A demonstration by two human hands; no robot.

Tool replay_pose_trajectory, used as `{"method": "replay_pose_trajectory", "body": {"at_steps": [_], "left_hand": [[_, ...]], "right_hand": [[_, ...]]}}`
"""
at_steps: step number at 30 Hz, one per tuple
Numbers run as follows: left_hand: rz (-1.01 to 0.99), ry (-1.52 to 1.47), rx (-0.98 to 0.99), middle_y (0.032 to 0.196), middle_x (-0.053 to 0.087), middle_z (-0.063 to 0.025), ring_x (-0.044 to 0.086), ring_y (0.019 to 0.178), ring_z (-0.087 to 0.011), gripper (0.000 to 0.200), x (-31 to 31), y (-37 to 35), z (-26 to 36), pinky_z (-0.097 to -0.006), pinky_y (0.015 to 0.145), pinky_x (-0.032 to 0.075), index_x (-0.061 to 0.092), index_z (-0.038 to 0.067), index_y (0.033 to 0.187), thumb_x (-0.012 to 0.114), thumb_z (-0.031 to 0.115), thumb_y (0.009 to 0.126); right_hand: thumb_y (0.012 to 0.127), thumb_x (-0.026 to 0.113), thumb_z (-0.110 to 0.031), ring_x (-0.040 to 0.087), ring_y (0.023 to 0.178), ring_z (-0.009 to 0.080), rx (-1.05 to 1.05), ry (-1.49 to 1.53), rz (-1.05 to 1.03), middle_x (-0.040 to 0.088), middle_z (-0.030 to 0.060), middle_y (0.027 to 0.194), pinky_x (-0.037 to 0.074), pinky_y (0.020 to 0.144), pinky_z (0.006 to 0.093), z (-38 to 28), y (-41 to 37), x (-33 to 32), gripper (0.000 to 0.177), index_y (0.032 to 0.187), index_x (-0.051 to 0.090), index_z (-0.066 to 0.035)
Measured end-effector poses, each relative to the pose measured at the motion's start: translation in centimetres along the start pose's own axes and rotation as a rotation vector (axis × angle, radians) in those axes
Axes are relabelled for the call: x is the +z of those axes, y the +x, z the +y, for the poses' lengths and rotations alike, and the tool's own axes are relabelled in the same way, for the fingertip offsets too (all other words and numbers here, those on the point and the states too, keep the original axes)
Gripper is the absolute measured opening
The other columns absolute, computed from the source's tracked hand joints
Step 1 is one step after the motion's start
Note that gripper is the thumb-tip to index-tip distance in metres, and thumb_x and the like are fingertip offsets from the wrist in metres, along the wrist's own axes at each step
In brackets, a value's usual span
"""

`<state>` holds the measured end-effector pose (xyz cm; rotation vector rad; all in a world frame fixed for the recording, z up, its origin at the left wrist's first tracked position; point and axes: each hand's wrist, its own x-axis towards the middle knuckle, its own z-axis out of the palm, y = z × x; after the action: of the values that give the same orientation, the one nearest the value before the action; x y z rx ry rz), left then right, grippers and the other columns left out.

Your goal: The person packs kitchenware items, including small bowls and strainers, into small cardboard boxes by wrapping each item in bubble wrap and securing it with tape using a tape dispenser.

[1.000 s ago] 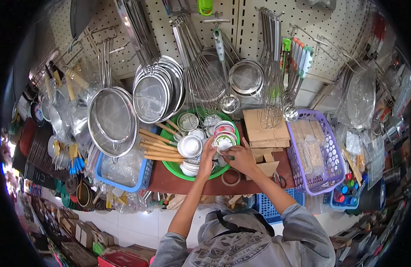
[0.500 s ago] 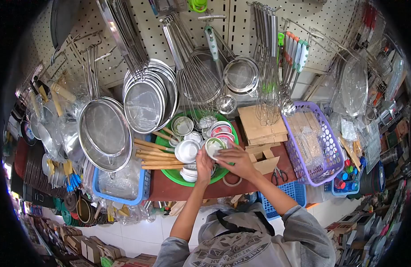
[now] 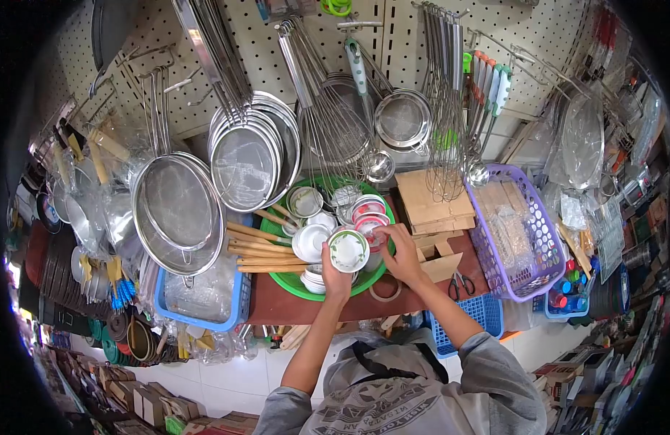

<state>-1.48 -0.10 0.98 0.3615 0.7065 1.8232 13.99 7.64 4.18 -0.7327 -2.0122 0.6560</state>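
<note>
A small white bowl with a green leaf pattern [image 3: 348, 249] is tilted toward me in my left hand [image 3: 336, 278], gripped at its lower left side. Just to the right is my right hand [image 3: 402, 258], thumb and fingers apart, fingertips right at the edge of the red-rimmed bowls [image 3: 370, 209]. These stand stacked in a green basin [image 3: 286, 284]. Left of the held bowl are plain white bowls [image 3: 310, 242], and more white bowls lie lower in the basin. Several wooden handles [image 3: 261, 259] stick out over the basin's left rim.
Cardboard pieces [image 3: 431, 203], a small open carton [image 3: 441, 262], scissors [image 3: 461, 286] and a tape roll [image 3: 386, 288] lie to the right. Beyond stands a purple basket [image 3: 520, 291]. At left is a blue basket [image 3: 242, 308]. Strainers [image 3: 242, 168] and whisks [image 3: 328, 116] hang above the basin.
The leaf-patterned bowl has turned so its inside faces me. My right hand has let go of it and moved right, to the red-rimmed stack. The view has shifted slightly.
</note>
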Motion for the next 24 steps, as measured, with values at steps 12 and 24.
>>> {"method": "replay_pose_trajectory", "body": {"at_steps": [12, 24], "left_hand": [[-0.013, -0.028, 0.031, 0.132, 0.059, -0.0116, 0.056, 0.123, -0.0237, 0.054, 0.1, -0.3, 0.0, -0.0385, 0.107, 0.042, 0.050, 0.001, 0.137, 0.026, 0.039, 0.107], [0.017, 0.087, 0.131, 0.118, 0.066, -0.0117, 0.062, 0.111, -0.0225, 0.057, 0.1, -0.5, -0.4, -0.0350, 0.101, 0.045, 0.059, -0.002, 0.125, 0.024, 0.039, 0.107]], "right_hand": [[0.072, 0.077, -0.023, 0.060, 0.107, 0.0291, 0.003, -0.383, -0.364, 0.068, 0.0105, 0.109, 0.047, 0.097, 0.0412, 2.2, 0.2, 1.2, 0.040, 0.109, 0.071, -0.007], [0.076, 0.075, -0.015, 0.068, 0.082, 0.0241, -0.130, -0.309, -0.149, 0.072, 0.0088, 0.094, 0.055, 0.075, 0.0348, 1.6, -0.3, -0.1, 0.023, 0.096, 0.074, -0.004]]}}
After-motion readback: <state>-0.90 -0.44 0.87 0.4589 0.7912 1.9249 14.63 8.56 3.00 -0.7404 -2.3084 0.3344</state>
